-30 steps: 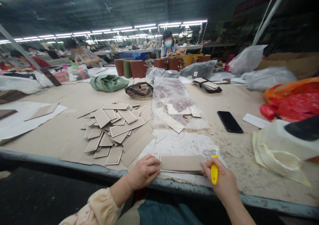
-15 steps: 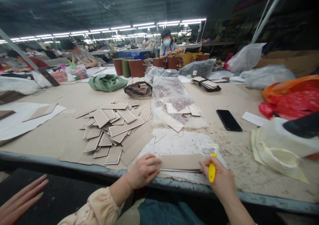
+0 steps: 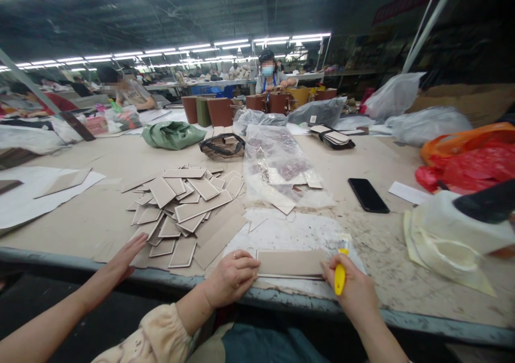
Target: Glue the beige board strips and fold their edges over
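Crosswise, the flat strip (image 3: 293,263) runs left to right between both hands.

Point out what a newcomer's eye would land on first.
Probably the yellow brush in the right hand, at the strip's right end near the front edge. Next, perhaps, the jumbled pile of flat pieces left of centre, with another person's hand stretched out beside it. The bright red bag at far right also stands out.
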Action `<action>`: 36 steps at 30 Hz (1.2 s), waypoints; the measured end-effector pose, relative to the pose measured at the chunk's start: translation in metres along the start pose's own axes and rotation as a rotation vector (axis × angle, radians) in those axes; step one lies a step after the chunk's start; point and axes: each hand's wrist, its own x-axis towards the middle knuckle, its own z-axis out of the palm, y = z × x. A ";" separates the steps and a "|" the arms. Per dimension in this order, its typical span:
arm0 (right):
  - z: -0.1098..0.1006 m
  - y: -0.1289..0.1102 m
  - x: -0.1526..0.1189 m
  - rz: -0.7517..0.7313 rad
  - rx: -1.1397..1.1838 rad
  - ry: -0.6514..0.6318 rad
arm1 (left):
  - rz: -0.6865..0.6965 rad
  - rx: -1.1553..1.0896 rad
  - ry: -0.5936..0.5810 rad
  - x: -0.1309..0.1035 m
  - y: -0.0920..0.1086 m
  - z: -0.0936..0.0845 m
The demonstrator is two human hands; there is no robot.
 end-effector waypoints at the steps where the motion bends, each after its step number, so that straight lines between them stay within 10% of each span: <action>1: 0.000 0.000 0.000 0.002 -0.005 0.013 | -0.001 0.003 0.000 0.000 0.000 0.000; 36: 0.002 -0.007 -0.003 -0.064 -0.113 0.061 | 0.004 0.057 0.036 -0.002 0.002 0.002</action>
